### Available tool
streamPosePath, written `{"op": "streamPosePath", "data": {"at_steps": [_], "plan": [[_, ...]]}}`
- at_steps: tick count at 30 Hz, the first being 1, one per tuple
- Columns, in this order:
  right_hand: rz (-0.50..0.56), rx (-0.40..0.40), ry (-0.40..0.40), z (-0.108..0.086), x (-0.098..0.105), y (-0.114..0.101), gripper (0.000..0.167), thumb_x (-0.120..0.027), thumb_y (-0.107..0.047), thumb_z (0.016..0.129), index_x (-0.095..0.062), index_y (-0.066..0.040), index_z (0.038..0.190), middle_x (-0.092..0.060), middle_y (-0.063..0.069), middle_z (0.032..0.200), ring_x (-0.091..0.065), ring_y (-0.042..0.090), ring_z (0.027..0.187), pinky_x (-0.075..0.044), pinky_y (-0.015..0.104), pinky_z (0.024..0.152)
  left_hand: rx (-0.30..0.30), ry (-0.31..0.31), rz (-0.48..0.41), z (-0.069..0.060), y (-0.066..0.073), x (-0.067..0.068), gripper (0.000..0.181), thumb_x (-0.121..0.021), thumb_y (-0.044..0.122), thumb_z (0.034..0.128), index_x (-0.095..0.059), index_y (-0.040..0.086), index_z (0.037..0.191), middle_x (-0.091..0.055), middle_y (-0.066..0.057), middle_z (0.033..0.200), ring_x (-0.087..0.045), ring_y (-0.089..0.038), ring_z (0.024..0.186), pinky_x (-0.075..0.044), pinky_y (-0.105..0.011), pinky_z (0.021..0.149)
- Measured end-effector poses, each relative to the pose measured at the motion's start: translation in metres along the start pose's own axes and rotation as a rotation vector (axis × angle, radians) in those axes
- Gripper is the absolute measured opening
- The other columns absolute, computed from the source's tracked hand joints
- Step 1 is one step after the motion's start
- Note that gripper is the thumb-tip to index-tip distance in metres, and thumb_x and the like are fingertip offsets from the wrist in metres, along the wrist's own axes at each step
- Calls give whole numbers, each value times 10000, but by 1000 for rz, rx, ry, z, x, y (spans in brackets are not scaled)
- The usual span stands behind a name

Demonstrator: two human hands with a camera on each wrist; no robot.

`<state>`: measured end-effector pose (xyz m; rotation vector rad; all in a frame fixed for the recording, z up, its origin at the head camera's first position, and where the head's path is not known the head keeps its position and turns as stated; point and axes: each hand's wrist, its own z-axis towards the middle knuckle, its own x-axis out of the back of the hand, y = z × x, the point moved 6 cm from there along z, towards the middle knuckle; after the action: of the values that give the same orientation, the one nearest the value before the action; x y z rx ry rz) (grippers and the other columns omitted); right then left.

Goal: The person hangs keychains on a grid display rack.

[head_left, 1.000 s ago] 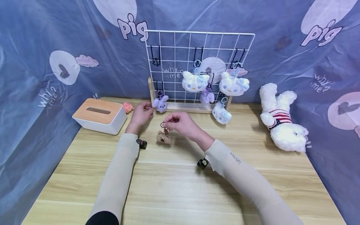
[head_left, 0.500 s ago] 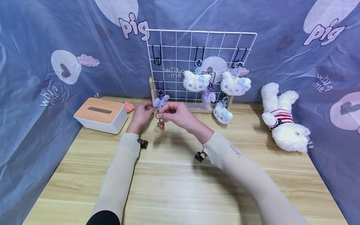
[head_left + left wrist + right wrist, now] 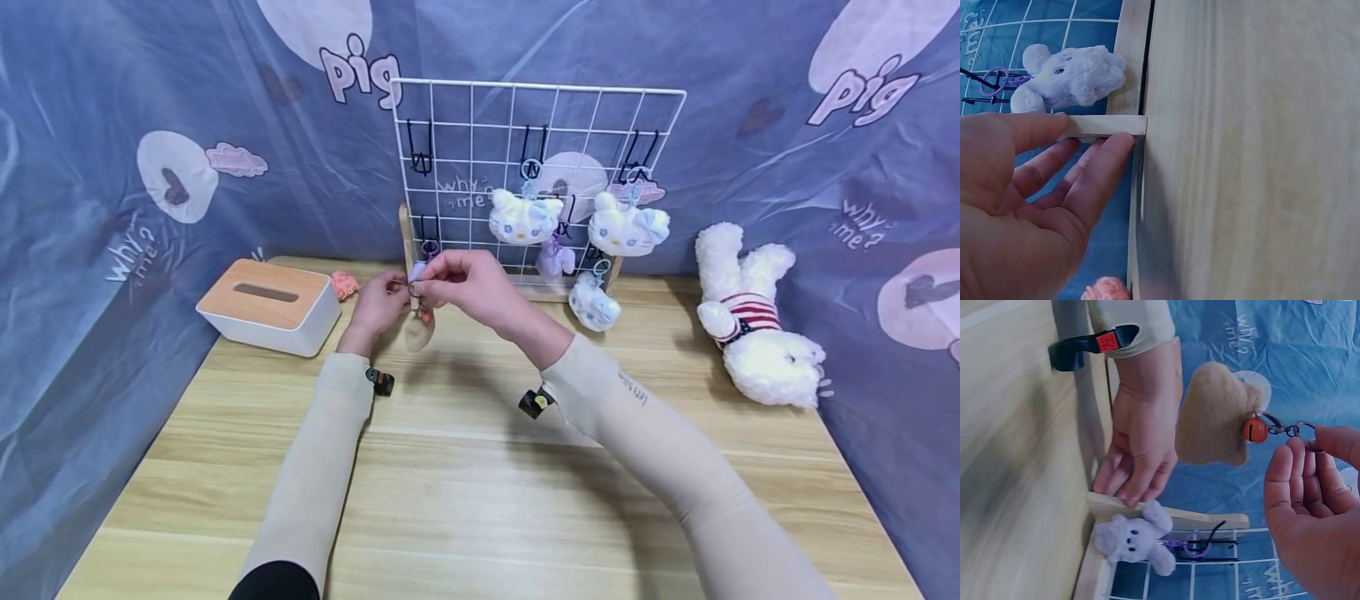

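My right hand (image 3: pixel 480 287) pinches the metal ring of a tan plush keychain (image 3: pixel 1213 415) between thumb and fingers. An orange bell (image 3: pixel 1255 430) sits on its short chain, and the plush hangs below the hand in the head view. My left hand (image 3: pixel 377 308) grips the wooden side foot (image 3: pixel 1107 126) of the white wire grid rack (image 3: pixel 540 86), thumb on one face and fingers on the other. A purple plush rabbit keychain (image 3: pixel 1075 75) hangs from a black hook just beside that foot. In the head view my right hand mostly covers this rabbit.
White cat-head keychains (image 3: pixel 628 229) and another purple keychain (image 3: pixel 556 258) hang on the rack. Black hooks (image 3: pixel 420 158) line its upper row. A tissue box (image 3: pixel 268 307) and a coral bundle (image 3: pixel 344 286) stand left. A white plush toy (image 3: pixel 757 321) lies right.
My right hand has moved up and left toward the rack's lower left corner, carrying the tan keychain, which has turned. My left hand keeps its hold on the wooden foot.
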<state>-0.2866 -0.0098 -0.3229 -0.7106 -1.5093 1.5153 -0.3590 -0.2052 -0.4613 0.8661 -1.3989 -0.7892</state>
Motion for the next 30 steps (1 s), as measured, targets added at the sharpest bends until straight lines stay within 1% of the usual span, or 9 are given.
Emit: {"op": "streamPosePath", "data": {"at_steps": [2,3,6,8,11,18,22,24,30], "plan": [[-7,6,-4,2,0,-6,73,-801,-43,1021,-792,6,1074,-775,-4,897,-727,121,796,-724,523,927,1,-5,-5,0,1,0,400,-613,148,1119,-649,-28,1477,-715,-241,1294,-753,-301,1082,-721,-271,922],[-17,11,-5,3,1,-8,70,-798,-50,1025,-793,-1,1074,-771,-3,895,-720,119,796,-727,501,911,0,-7,-7,-1,1,0,400,-611,148,1121,-648,-30,1478,-714,-243,1295,-753,-312,1092,-725,-306,942],[-50,29,-1,6,3,-17,57,-791,-70,1033,-796,-23,1065,-756,3,879,-700,124,797,-709,372,817,-8,-1,18,-2,3,2,391,-611,144,1119,-657,-22,1470,-720,-250,1304,-731,-341,1130,-712,-402,985],[-73,44,5,9,4,-24,50,-791,-81,1033,-797,-38,1059,-749,-3,879,-680,124,805,-651,270,746,-15,4,41,-2,5,2,395,-610,136,1116,-658,-16,1477,-724,-257,1325,-713,-361,1178,-679,-443,1022],[-89,59,9,12,6,-33,45,-789,-88,1037,-798,-51,1062,-746,0,880,-673,132,816,-598,224,719,-23,6,57,-3,5,3,406,-610,141,1115,-653,-12,1488,-725,-271,1355,-691,-398,1239,-635,-501,1068],[-94,66,7,19,9,-46,38,-778,-91,1049,-793,-61,1065,-751,4,896,-667,134,808,-597,220,716,-17,-4,29,-2,3,1,334,-613,111,1088,-698,-1,1391,-751,-244,1269,-753,-339,1086,-679,-276,884],[-104,80,24,24,12,-52,41,-785,-94,1048,-798,-59,1064,-754,-8,885,-667,138,799,-575,219,686,-19,4,29,-2,2,1,343,-597,104,1086,-697,6,1398,-740,-213,1225,-774,-331,1063,-709,-292,889],[-102,87,39,27,15,-55,44,-791,-99,1046,-800,-59,1062,-750,-18,881,-673,133,812,-585,231,704,-20,4,30,-2,2,1,325,-602,117,1097,-695,-2,1385,-729,-204,1208,-776,-326,1058,-716,-296,896],[-89,91,86,36,21,-60,62,-814,-120,1038,-801,-66,1063,-748,-18,899,-679,132,830,-607,240,747,-9,-15,-9,0,2,0,342,-647,174,1126,-675,-23,1404,-707,-216,1252,-753,-313,1062,-735,-359,953]]}}
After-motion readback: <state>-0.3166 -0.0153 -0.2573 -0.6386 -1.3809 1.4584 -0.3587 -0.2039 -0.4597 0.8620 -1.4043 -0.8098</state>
